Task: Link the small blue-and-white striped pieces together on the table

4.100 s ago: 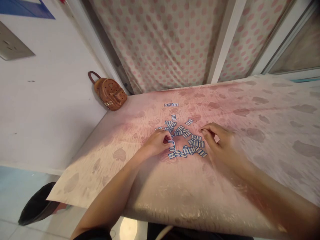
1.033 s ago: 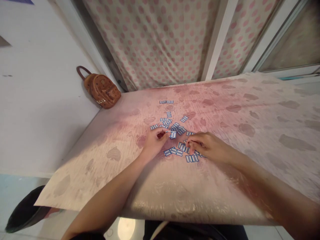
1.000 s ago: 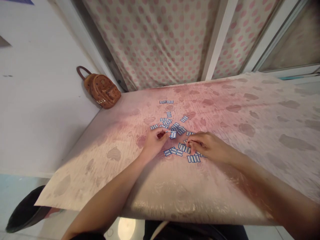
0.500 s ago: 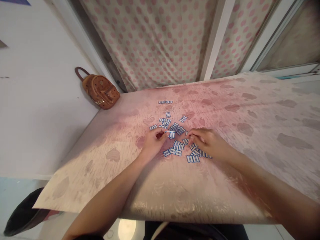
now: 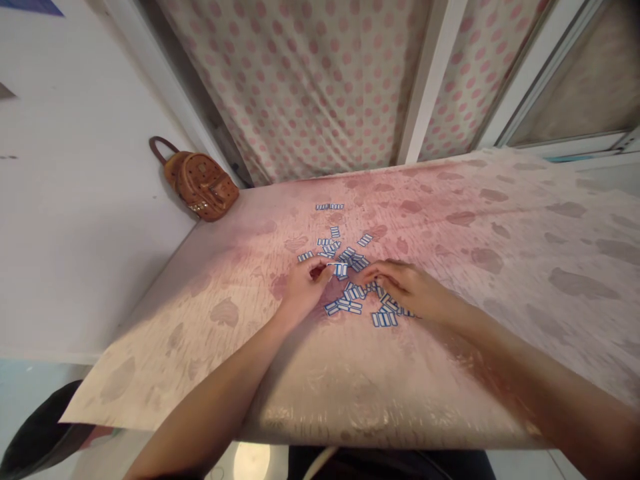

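My left hand point(image 5: 304, 285) pinches a small flat white piece with blue edges point(image 5: 341, 270) between thumb and fingertips, just above the table. To the right, my right hand point(image 5: 411, 288) has its fingers drawn together over the scattered pieces; whether something small sits between the fingertips cannot be made out. Below and between the hands lie several like pieces, among them a loose cluster point(image 5: 355, 291) and a striped group point(image 5: 385, 320) near my right wrist. Others point(image 5: 353, 259) overlap beyond the fingertips. Part of the heap is hidden under my right hand.
A patterned pink-and-cream cloth point(image 5: 230, 373) covers the table. More white-and-blue pieces lie farther off in a short row point(image 5: 329, 207). A brown mini backpack point(image 5: 204, 185) leans at the wall on the far left corner. A dotted curtain point(image 5: 320, 87) hangs behind the table.
My right hand has moved left, closer to my left hand. My left hand still holds its white-and-blue piece in nearly the same place.
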The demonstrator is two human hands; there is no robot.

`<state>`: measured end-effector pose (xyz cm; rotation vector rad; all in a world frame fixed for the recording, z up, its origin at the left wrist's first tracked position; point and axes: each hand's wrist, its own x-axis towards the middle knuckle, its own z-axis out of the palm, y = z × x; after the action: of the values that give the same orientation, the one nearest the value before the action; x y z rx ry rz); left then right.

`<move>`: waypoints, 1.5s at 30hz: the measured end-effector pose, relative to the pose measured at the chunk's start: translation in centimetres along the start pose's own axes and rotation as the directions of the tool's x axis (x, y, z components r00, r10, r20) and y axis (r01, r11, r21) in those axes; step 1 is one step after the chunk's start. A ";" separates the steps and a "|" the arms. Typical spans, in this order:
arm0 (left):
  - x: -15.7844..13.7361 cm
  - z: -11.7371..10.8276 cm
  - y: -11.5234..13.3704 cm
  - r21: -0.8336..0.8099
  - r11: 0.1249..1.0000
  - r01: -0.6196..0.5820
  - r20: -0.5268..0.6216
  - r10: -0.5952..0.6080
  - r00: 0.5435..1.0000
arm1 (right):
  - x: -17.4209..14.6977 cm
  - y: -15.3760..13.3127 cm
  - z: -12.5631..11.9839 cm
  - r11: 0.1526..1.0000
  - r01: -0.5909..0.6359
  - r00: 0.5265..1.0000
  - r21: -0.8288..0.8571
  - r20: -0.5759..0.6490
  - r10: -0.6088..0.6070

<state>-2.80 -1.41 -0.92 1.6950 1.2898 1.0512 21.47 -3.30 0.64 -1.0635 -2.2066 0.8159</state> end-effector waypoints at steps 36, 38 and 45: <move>-1.3 1.7 0.5 -0.281 0.932 0.227 0.160 -0.188 0.969 | -0.4 -1.3 -0.7 0.969 -0.178 0.970 0.173 -0.138 0.203; -1.5 1.8 1.0 -0.274 0.942 0.197 0.177 -0.152 0.972 | -0.4 -1.4 -0.4 0.976 -0.180 0.961 0.123 -0.190 0.201; -1.8 1.8 1.8 -0.260 0.951 0.166 0.207 -0.113 0.972 | -0.6 -0.9 0.1 0.982 -0.189 0.957 -0.007 -0.223 0.183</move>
<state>-0.77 -3.68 -0.30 1.4340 1.0695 0.9137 21.29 -4.25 1.07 -1.3246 -1.9578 0.7073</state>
